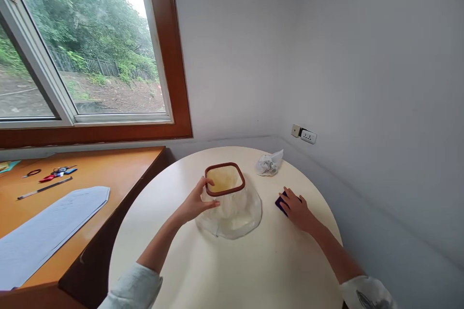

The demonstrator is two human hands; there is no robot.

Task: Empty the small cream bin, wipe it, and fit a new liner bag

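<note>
A small bin with a brown rounded rim (237, 169) stands on the round cream table, its inside yellowish. A thin whitish plastic bag (241, 217) hangs from under the rim and spreads out around the base on the tabletop. At the bin's left side is my left hand (197, 202), fingers curled over the rim and thumb stretched along the front. To the right, my right hand (297, 210) lies palm down over a dark purple flat piece (282, 203), fingers around it. Most of that piece is hidden under the hand, so its kind cannot be made out.
A crumpled clear plastic bag (268, 164) with something in it sits near the table's back edge. On the left stands a wooden desk (119, 164) with papers (61, 227), a pen (45, 188) and keys (60, 172). A wall socket (308, 136) is behind the table.
</note>
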